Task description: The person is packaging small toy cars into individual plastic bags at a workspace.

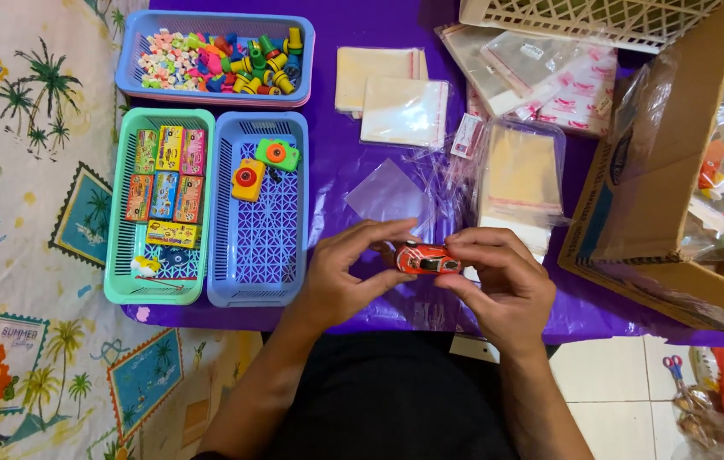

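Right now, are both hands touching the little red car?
Touching. The head view shows the left hand and right hand pinching the red car at opposite ends.

bare forearms, no sleeves in view; left hand (341, 277) and right hand (498, 285) without rings; dark black garment over lap.

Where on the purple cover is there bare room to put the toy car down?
Bare purple cover lies between the blue basket and the clear bag stack, just beyond both hands holding the toy car. The right side is crowded with bags and the cardboard box.
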